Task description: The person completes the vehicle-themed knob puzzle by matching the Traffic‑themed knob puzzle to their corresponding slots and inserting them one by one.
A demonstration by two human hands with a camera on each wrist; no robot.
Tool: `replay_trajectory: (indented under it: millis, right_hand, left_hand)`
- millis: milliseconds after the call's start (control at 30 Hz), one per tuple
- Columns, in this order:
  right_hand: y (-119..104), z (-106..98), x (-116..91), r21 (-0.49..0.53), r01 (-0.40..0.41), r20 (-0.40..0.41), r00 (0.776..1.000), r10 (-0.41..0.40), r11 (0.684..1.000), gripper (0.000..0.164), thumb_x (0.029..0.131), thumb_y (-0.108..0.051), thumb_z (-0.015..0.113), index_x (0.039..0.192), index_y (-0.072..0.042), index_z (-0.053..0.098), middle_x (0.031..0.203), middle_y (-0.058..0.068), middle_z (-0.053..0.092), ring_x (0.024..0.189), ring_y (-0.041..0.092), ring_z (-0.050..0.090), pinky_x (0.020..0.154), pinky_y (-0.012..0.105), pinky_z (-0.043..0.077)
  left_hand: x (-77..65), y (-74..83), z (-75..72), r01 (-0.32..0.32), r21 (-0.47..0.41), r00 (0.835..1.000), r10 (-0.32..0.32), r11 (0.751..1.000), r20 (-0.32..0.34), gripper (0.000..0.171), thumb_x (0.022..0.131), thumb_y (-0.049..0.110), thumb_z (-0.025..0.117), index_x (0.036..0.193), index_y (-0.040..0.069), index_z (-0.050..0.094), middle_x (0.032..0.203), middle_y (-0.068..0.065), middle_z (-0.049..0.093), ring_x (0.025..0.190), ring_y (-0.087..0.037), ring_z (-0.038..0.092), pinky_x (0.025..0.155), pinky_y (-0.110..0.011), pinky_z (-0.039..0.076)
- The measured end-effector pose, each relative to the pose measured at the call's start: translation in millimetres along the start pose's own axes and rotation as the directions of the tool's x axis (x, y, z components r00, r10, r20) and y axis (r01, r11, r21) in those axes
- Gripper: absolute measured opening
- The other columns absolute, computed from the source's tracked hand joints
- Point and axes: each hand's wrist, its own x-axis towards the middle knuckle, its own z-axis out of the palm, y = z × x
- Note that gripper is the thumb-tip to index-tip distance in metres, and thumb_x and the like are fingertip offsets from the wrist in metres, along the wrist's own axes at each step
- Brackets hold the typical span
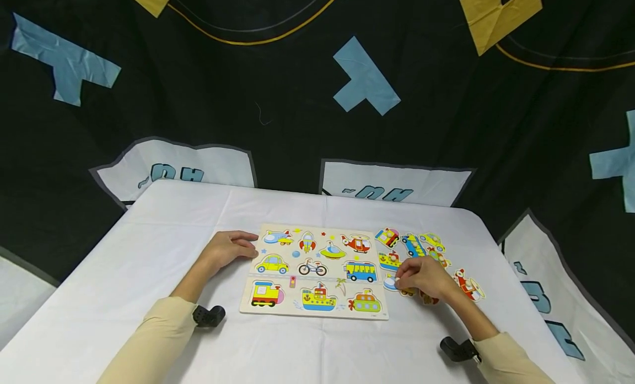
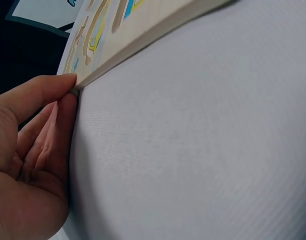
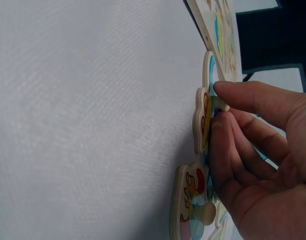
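Observation:
A light wooden puzzle board [image 1: 292, 301] with vehicle pictures in cut-out recesses lies flat on the table. My left hand [image 1: 225, 252] is at the board's left edge, its thumb and index fingertips touching that edge, fingers loosely extended. To the board's right, my right hand [image 1: 426, 276] pinches the round knob [image 3: 221, 104] of a blue, white and yellow airplane puzzle piece [image 1: 389, 283] between thumb and fingers. The hand partly hides this piece. A further piece with a wooden knob [image 3: 205, 214] lies close below the fingers in the right wrist view.
Loose knobbed pieces sit right of the board: a train [image 1: 387, 237], a ship [image 1: 390, 260], a bus [image 1: 413, 245], a yellow car [image 1: 432, 241] and a red helicopter [image 1: 468, 285]. A white cloth [image 1: 278, 351] covers the table. Behind hangs a dark curtain [image 1: 288, 114].

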Motion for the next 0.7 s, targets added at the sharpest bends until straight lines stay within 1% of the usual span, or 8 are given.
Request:
replay_trajectory:
  millis: [100,200,333,433,633,700]
  right_hand:
    - [-1,-1,0,0.005,0.005,0.011,1.0,-0.005,1.0,0.019,0.08,-0.023,0.085,0.089,-0.011,0.073,0.073,-0.001,0.066,0.071,0.017,0.057,0.063,0.028,0.045]
    - [-2,-3,1,0.002,0.001,0.015,1.0,-0.001,1.0,0.018,0.081,-0.023,0.085,0.089,-0.012,0.073,0.073,-0.001,0.066,0.07,0.017,0.057,0.061,0.027,0.045]
    - [-6,-9,4,-0.014,0.032,0.011,0.999,-0.032,0.999,0.018,0.081,-0.022,0.085,0.088,-0.011,0.073,0.071,-0.001,0.065,0.068,0.017,0.057,0.06,0.027,0.044]
    - [-11,-13,8,-0.017,0.053,0.012,0.999,-0.053,0.998,0.019,0.08,-0.022,0.085,0.089,-0.01,0.073,0.071,-0.001,0.066,0.069,0.017,0.057,0.062,0.028,0.044]
    - [-24,-16,20,-0.011,0.018,0.021,1.0,-0.018,1.0,0.02,0.079,-0.02,0.085,0.09,-0.008,0.074,0.077,0.0,0.068,0.071,0.016,0.058,0.064,0.029,0.048]
    - [-29,-16,25,-0.018,0.019,0.024,1.0,-0.018,1.0,0.019,0.08,-0.018,0.085,0.09,-0.008,0.073,0.078,0.001,0.068,0.071,0.016,0.058,0.064,0.03,0.049]
  left_hand:
    - [-0.1,-0.9,0.1,0.01,-0.003,1.0,-0.01,1.0,-0.003,0.053,0.082,0.023,0.082,0.131,0.011,0.068,0.09,0.001,0.078,0.095,-0.018,0.067,0.101,-0.045,0.044]
    - [-0.5,-1.4,-0.3,0.021,-0.006,1.0,-0.021,1.0,-0.003,0.054,0.082,0.024,0.082,0.132,0.012,0.068,0.092,0.0,0.078,0.099,-0.02,0.067,0.103,-0.047,0.043]
    - [-1.1,-1.3,-1.3,0.025,-0.005,1.0,-0.025,1.0,-0.003,0.054,0.082,0.024,0.082,0.132,0.012,0.068,0.094,-0.001,0.078,0.106,-0.023,0.066,0.105,-0.05,0.042]
    - [-1.1,-1.1,-2.1,0.021,-0.004,1.0,-0.021,1.0,-0.004,0.053,0.082,0.024,0.081,0.132,0.011,0.067,0.095,-0.002,0.078,0.11,-0.025,0.065,0.107,-0.052,0.041]
    - [-0.1,-1.6,-1.0,0.024,-0.007,1.0,-0.024,1.0,0.001,0.053,0.082,0.025,0.081,0.132,0.012,0.068,0.097,-0.002,0.078,0.115,-0.027,0.064,0.109,-0.054,0.04]
    - [0.7,-2.2,0.1,0.024,-0.011,1.0,-0.024,1.0,0.003,0.052,0.083,0.025,0.081,0.132,0.013,0.068,0.098,-0.002,0.079,0.116,-0.027,0.063,0.109,-0.054,0.039]
